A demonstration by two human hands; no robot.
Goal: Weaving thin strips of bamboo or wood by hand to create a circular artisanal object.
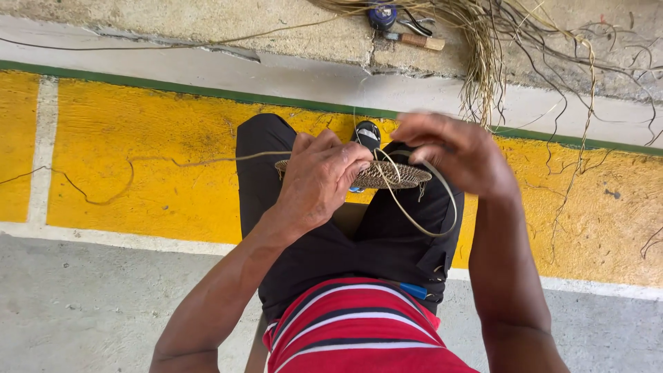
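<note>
Gripping a flat, round woven disc (390, 175), left hand (319, 181); right hand (456, 152) pinches its loose strand (428, 224).

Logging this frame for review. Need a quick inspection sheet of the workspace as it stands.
Surface: yellow painted floor with white and green lines, grey concrete beyond.
Job's things: flat woven disc over the lap; loose strand loops below it.
Clutter: fibre bundle and wooden-handled tool on the ledge.
Grips: left hand holds the disc edge; right hand blurred, pinching the strand.
Cables: nothing seen.
Surroundings: stray fibres across the floor.
</note>
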